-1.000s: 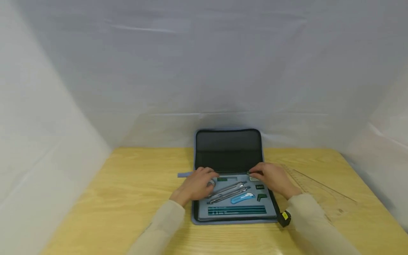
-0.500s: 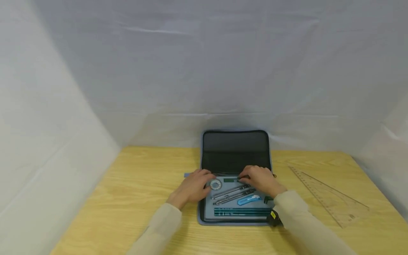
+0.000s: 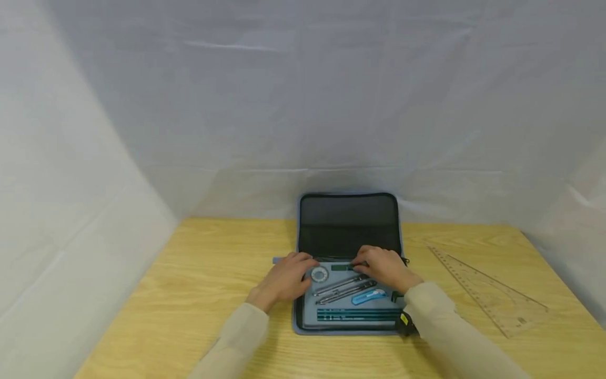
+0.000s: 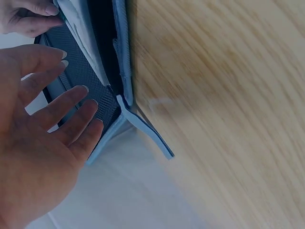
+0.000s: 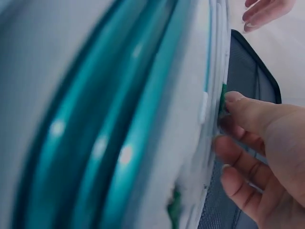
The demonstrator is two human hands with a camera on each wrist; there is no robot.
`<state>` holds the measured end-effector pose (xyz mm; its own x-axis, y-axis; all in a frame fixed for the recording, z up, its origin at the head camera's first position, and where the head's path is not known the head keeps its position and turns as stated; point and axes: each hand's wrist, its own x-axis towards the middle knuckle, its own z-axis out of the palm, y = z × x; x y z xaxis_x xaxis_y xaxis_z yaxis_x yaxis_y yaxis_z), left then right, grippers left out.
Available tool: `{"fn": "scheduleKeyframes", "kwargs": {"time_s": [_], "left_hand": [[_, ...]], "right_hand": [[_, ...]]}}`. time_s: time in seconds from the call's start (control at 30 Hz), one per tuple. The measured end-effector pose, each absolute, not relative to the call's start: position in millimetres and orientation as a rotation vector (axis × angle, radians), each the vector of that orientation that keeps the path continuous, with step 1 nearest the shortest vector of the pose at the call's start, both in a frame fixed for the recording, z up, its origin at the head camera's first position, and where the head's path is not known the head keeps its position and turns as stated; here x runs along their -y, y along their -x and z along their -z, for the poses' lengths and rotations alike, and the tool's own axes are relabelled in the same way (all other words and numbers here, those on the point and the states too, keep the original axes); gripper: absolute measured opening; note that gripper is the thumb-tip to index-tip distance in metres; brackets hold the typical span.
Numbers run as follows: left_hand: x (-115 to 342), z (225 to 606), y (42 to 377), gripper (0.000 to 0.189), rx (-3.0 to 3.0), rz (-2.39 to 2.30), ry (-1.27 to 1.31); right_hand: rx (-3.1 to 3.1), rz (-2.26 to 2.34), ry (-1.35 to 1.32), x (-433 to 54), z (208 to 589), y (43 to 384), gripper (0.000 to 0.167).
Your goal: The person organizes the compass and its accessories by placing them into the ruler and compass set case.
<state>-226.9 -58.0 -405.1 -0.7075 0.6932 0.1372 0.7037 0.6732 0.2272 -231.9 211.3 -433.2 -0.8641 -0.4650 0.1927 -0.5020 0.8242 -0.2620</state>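
A blue zip case (image 3: 349,195) lies unfolded, its foam tray (image 3: 310,310) holding drawing tools. At the tray's back, my right hand (image 3: 384,267) pinches a small green piece (image 5: 222,98) between thumb and fingertip, beside a green block (image 3: 339,267) in a slot. My left hand (image 3: 286,279) is at the case's left edge, fingers loosely bent with nothing in them. Near its fingertips sits a round pale disc (image 3: 319,273). Two silver compasses (image 3: 343,288), a light-blue cutter knife (image 3: 369,297) and green pencils (image 3: 357,315) lie in front. My right forearm hides the tray's right side.
A clear set square (image 3: 490,295) lies on the wooden table (image 3: 189,295), right of the case. A blue strap (image 4: 147,128) sticks out at the case's left. Under my right wrist is a black device (image 3: 405,323) with a yellow label. White sheeting (image 3: 236,105) encloses the table.
My right hand has moved left from the tray's back right corner to the slot by the green block. My left hand has drawn slightly left, uncovering the round disc. The head view has shifted slightly.
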Motion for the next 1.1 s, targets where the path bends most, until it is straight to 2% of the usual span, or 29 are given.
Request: {"fn": "scheduleKeyframes", "kwargs": {"time_s": [0.23,0.53,0.63,0.97,1.1], "left_hand": [[40.2,403.5,226.4,0.031,2.828,0.292,1.276],[17.6,405.3,223.5,0.033,2.854,0.100,1.385],[14.4,407.6,222.6,0.035,2.883,0.070,1.402],[16.9,408.9,225.5,0.046,2.881,0.143,1.374],[20.6,408.5,223.8,0.045,2.878,0.179,1.326]], "right_hand": [[2.935,-0.578,-0.642,-220.9,429.4,220.5,0.019],[2.863,-0.560,-0.983,-208.9,429.1,211.5,0.023],[2.875,-0.506,-1.013,-204.8,430.1,208.1,0.026],[2.947,-0.212,-0.927,-188.9,427.0,203.4,0.029],[2.964,-0.223,-0.889,-186.9,427.6,201.1,0.030]]}}
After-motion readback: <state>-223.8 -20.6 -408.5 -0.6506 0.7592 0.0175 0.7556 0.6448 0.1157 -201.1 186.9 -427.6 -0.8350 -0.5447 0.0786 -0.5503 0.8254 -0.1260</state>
